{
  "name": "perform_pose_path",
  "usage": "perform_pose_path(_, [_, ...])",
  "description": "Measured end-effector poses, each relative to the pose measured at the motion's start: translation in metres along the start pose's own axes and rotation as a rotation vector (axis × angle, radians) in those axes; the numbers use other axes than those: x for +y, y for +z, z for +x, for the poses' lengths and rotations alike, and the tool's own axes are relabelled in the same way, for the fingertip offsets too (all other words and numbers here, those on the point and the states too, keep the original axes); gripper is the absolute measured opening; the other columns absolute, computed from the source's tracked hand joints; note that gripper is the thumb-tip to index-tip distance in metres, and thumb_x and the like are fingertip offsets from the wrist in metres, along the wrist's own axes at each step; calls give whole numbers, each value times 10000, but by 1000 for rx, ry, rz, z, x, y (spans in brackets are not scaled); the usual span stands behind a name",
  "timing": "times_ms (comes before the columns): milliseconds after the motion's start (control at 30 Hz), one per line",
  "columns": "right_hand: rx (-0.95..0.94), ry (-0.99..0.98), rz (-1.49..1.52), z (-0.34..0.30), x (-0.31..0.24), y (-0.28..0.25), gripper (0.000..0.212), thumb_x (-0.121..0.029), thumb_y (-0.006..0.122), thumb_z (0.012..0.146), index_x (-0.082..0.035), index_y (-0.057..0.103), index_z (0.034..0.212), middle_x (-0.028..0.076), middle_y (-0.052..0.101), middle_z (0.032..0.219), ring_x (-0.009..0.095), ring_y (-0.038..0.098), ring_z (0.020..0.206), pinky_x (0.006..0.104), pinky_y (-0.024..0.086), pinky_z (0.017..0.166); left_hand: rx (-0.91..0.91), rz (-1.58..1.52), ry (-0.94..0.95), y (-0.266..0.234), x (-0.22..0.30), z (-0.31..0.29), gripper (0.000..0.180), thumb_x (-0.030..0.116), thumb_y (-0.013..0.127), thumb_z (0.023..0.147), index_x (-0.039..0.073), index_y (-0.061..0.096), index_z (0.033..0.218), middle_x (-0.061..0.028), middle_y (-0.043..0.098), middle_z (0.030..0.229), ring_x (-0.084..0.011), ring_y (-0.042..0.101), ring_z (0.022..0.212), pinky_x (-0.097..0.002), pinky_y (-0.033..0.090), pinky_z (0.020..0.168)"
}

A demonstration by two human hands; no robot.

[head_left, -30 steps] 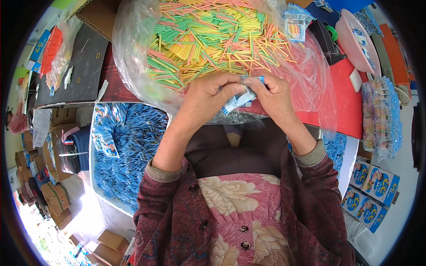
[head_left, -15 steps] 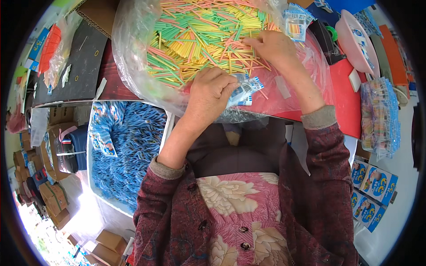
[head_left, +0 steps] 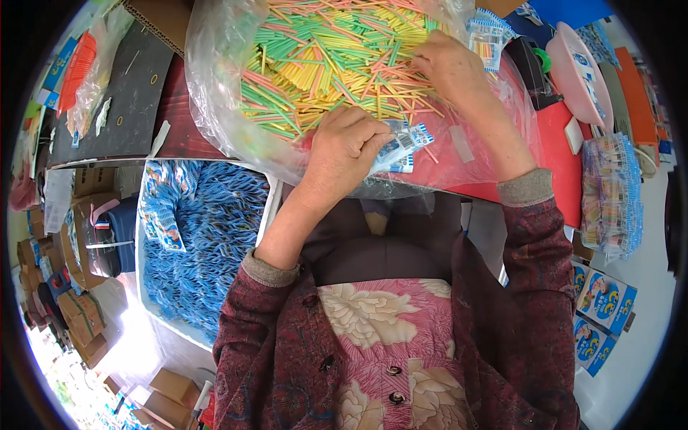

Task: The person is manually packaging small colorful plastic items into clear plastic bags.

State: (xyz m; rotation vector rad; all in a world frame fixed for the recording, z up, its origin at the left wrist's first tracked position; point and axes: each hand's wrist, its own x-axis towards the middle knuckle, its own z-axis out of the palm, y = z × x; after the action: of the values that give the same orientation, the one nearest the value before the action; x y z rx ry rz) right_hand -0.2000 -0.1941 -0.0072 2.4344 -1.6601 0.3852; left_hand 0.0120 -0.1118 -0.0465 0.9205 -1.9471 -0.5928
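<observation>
Pink, yellow and green thin sticks (head_left: 326, 72) lie in a big heap on a clear plastic sheet or bag (head_left: 215, 86) on the red tabletop (head_left: 559, 150). At the heap's near edge my left hand (head_left: 345, 147) is closed on a small blue-and-white plastic packet (head_left: 405, 143); part of it is hidden under my fingers. Over the right side of the heap is my right hand (head_left: 453, 70), fingers bent together against the sticks. Whatever lies between those fingertips is hidden. Beyond it rests a packet with coloured sticks inside (head_left: 487, 44).
Left of my lap stands a white box (head_left: 269, 215) full of blue packets (head_left: 208, 244). A pink basin (head_left: 598, 100) and a black tape dispenser (head_left: 529, 72) sit at the right. Bundled stick packets (head_left: 610, 193) hang or lie beyond the table's right edge.
My right hand has moved slightly farther away over the heap, its fingers drawing in at the sticks. My left hand keeps hold of the packet, almost unmoved.
</observation>
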Motion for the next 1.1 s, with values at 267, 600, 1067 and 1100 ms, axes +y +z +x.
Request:
perform_pose_path(267, [-7, -255, -37, 14, 8, 10, 251, -138, 636, 751, -51, 619, 986, 77, 575, 932, 279, 543, 965, 379, 442, 843, 6, -3, 25, 0, -3, -1, 73, 112, 678, 722, 82, 633, 771, -43, 551, 707, -243, 538, 723, -362, 412, 682])
perform_pose_path(600, [-13, -257, -92, 6, 12, 31, 234, -117, 594, 781, -39, 564, 999, 108, 571, 948, 281, 546, 959, 372, 440, 848, 5, -30, -3, 1, -2, -1, 64, 103, 677, 725, 83, 633, 768, -35, 560, 712, -239, 533, 731, -352, 403, 690])
perform_pose_path(1067, [-35, -204, 20, 2, 4, 32, 188, -114, 563, 808, -31, 540, 975, 147, 570, 987, 313, 564, 956, 405, 460, 813, 15, -13, 2, 2, -2, -1, 71, 116, 684, 726, 79, 638, 766, -38, 561, 706, -238, 541, 723, -357, 408, 682])
perform_pose_path(1100, [-22, -152, 94, 1, 6, 32, 203, -127, 559, 827, -15, 536, 994, 154, 588, 966, 329, 575, 928, 401, 470, 792, 14, -20, 5, 2, -2, 0, 70, 116, 683, 726, 80, 639, 765, -38, 560, 704, -238, 541, 721, -356, 408, 680])
